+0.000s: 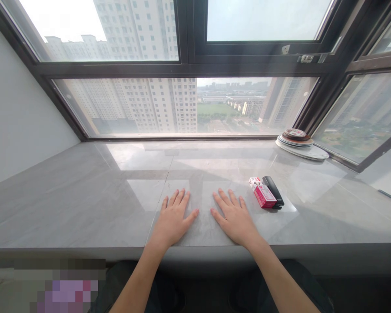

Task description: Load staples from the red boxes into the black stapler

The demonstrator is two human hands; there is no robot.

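My left hand (173, 219) lies flat on the grey marble-look windowsill (68, 204), fingers spread and holding nothing. Beside it, a short gap to the right, my right hand (233, 219) rests palm down in the same way, also with spread fingers. To the right of that hand sits a small pink and white box (262, 192), apart from my fingertips. A black stapler (273, 191) lies against the box's right side.
A stack of plates (296, 141) stands in the far right corner by the dark window frame (189, 69). The sill's front edge (84, 248) runs just below my wrists. A blurred, pixelated patch (71, 289) covers the lower left.
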